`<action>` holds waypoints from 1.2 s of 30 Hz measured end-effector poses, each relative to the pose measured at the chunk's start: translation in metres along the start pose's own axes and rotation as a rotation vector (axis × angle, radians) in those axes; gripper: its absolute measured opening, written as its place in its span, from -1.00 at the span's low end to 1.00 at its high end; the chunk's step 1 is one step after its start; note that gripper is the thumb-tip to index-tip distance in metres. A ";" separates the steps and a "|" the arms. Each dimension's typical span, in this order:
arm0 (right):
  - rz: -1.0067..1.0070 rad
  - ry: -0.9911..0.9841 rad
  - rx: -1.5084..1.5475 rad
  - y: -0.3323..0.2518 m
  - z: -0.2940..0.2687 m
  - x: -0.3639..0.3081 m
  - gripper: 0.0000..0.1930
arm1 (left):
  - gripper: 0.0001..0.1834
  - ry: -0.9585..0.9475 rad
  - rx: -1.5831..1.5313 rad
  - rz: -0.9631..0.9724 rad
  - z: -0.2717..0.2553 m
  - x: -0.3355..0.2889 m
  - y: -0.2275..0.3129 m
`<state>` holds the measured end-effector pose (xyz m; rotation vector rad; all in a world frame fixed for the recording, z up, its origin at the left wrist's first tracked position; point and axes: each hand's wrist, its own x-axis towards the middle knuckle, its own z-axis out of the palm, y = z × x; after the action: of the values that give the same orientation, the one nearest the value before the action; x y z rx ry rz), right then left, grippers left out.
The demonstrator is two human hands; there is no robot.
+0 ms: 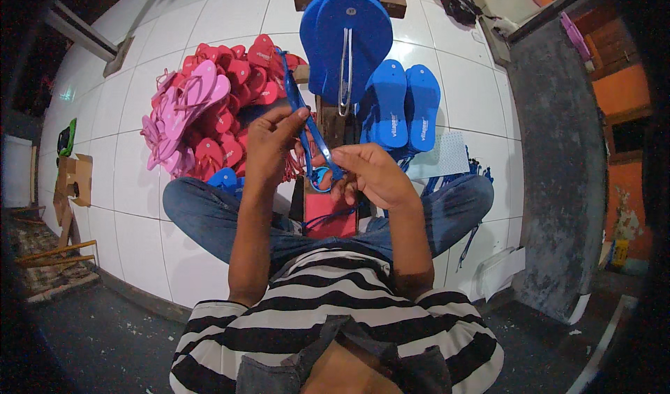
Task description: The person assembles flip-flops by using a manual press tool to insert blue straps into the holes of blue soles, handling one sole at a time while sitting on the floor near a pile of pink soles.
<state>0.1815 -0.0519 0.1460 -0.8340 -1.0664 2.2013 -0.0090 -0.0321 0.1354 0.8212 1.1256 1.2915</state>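
Note:
Between my hands runs a shiny blue flip-flop strap, its upper end reaching past my left hand. My left hand pinches it between thumb and fingers. Lower down and to the right, my right hand closes its thumb and fingers on the strap's other part, near a small blue loop. Under the hands lies a red-pink block with thin blue cords across it. Just ahead, blue flip-flop soles stand against a wooden piece, with a long narrow metal loop in front of them.
To the left is a big heap of red flip-flops and pink flip-flops. Blue soles rest on white tiles at the right, beside a pale dotted sheet and loose blue straps. A wooden beam lies at the far side.

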 end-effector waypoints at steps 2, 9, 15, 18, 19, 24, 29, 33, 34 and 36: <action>-0.013 -0.002 0.040 -0.002 0.001 -0.001 -0.58 | -0.81 -0.018 -0.027 -0.011 0.001 0.001 -0.001; 0.008 0.003 0.066 -0.007 0.007 -0.005 -0.59 | -0.81 -0.034 -0.089 -0.026 0.003 0.002 -0.005; -0.363 0.448 -0.635 0.003 0.008 -0.004 -0.67 | -0.82 -0.165 0.180 -0.112 -0.010 -0.014 0.001; -0.524 0.587 -0.569 -0.005 0.026 -0.005 -0.69 | -0.86 -0.289 0.257 -0.102 -0.011 -0.039 -0.018; -0.567 0.581 -0.615 -0.004 0.028 -0.004 -0.70 | -0.87 -0.324 0.253 -0.081 -0.006 -0.045 -0.023; -0.630 0.544 -0.565 0.012 0.025 0.006 -0.69 | -0.85 -0.380 0.265 0.017 0.016 -0.053 -0.027; -0.709 0.668 -0.316 -0.004 0.029 0.009 -0.77 | -0.81 -0.420 0.398 0.163 0.018 -0.040 -0.030; -0.831 0.725 -0.322 -0.022 0.029 0.004 -0.82 | -0.64 -0.319 0.535 0.422 0.017 -0.013 0.002; -0.838 0.744 -0.454 -0.025 0.030 0.004 -0.85 | -0.64 -0.221 0.610 0.605 0.015 -0.003 0.010; -0.935 0.696 -0.623 -0.026 0.028 0.006 -0.86 | -0.62 -0.097 0.542 0.625 0.014 0.014 0.029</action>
<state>0.1622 -0.0478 0.1792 -0.9624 -1.3757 0.7202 -0.0054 -0.0127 0.1644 1.7225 1.2026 1.4347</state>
